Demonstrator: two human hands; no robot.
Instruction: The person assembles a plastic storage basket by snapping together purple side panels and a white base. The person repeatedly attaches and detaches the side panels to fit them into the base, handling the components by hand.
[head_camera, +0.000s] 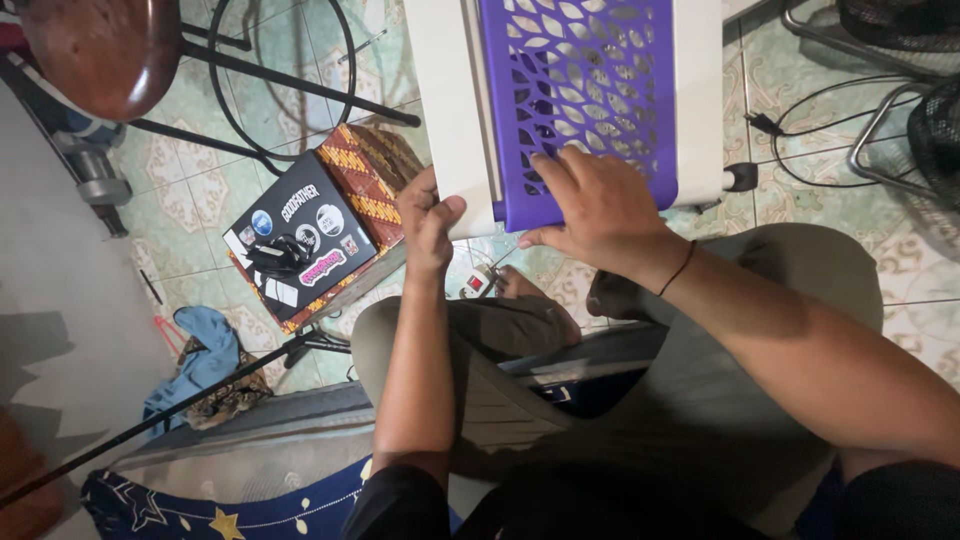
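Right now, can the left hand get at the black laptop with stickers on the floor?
Probably yes. The left hand grips the white panel's edge, and the black laptop lies just beside it, with nothing between them.

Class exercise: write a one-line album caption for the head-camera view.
Seated person's left hand grips the white panel while the right hand presses the purple lattice basket.

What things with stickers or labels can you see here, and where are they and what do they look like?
Black flat case: on the patterned box on the floor, left of the left hand; rectangular, covered with round and oblong stickers in white, blue and pink.
Patterned box: under the case; red, orange and brown woven-look print.
No screens or signs in view.
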